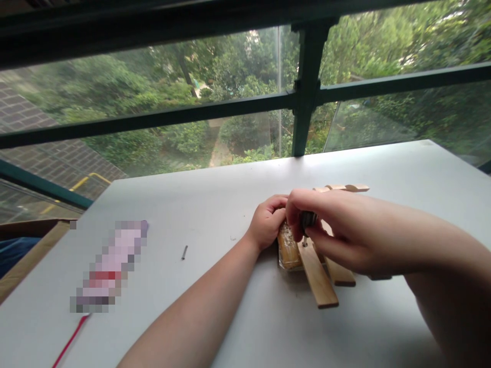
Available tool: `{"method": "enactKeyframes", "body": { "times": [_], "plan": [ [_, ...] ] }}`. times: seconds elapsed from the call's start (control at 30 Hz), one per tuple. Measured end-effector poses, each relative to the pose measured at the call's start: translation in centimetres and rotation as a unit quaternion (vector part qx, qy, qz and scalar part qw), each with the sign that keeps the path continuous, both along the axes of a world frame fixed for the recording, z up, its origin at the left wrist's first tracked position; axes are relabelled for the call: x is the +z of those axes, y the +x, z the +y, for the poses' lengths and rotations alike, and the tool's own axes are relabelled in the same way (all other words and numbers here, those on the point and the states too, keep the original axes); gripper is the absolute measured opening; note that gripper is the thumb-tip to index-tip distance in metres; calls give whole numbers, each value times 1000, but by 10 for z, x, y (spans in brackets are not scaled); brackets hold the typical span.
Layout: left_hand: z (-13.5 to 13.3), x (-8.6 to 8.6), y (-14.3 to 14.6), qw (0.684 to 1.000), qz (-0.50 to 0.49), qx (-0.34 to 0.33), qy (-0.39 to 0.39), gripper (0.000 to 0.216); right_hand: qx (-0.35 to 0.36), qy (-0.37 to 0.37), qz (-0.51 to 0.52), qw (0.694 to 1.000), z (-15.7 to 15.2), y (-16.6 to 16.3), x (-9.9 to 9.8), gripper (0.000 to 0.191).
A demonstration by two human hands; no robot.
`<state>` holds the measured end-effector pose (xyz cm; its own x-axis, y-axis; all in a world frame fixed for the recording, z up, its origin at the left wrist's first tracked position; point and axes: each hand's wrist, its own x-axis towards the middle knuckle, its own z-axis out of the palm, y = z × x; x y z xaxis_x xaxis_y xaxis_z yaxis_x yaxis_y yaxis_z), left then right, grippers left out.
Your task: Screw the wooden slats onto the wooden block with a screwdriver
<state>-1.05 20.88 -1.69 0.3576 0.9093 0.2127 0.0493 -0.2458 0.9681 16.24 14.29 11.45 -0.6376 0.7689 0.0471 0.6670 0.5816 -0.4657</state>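
My right hand (333, 230) is closed round the dark handle of a short screwdriver (308, 220). Its metal tip points down at a screw in the upper end of a wooden slat (319, 281). A second wooden slat (341, 273) lies just right of it, partly under my right hand. Beneath the slats is a yellow-brown block in clear plastic wrap (290, 253). My left hand (268, 220) is curled at the block's far left side; its fingertips are partly hidden, so what it grips cannot be made out. Behind my right hand shows a wavy-edged wooden piece (355, 188).
On the white table (184, 209) a loose screw (184, 252) lies left of my left forearm. Farther left are a blurred-out pinkish item (115, 260) and a red cord (71, 340). A cardboard box (42, 255) stands beyond the left edge, windows behind the table.
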Motion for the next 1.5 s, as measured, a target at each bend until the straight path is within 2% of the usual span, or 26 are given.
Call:
{"method": "enactKeyframes", "body": {
  "times": [0.3, 0.7, 0.97, 1.2, 1.5],
  "plan": [
    [2, -3, -1, 1000, 4, -15, 17, 16, -30, 4, -4, 1000, 4, 0, -4, 6],
    [6, -14, -3, 999, 12, -40, 2, 22, -17, 29, -17, 999, 5, -5, -3, 9],
    [4, -10, -2, 999, 7, -44, 4, 21, -16, 12, -13, 1000, 7, -6, -4, 11],
    [1, -2, -2, 999, 28, -22, 5, 18, -16, 3, 1, 1000, 6, -3, -2, 7],
    [1, -4, -2, 999, 37, -12, 7, 15, -20, 6, 1, 1000, 5, -3, -2, 6]
  ]
}}
